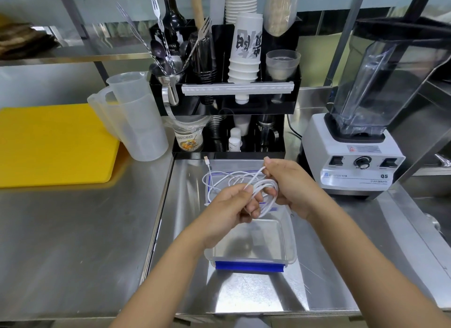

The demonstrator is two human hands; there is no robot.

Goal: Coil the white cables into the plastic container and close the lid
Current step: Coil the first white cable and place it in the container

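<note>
A white cable point(264, 185) is partly wound into loops that I hold above the steel counter. My left hand point(231, 205) grips the loops with its fingers through the coil. My right hand point(290, 186) pinches a strand of the cable near its thumb. Loose cable point(214, 178) trails back over the clear lid with a blue outline point(207, 191), and its plug end point(207, 160) lies near the black rack. The clear plastic container point(290, 254) with a blue clip point(249, 266) sits open just below my hands, with nothing visible in it.
A black organiser rack point(227, 100) with cups and utensils stands behind. A white blender point(358, 156) sits at the right. Clear measuring jugs point(136, 122) and a yellow cutting board point(53, 144) lie at the left.
</note>
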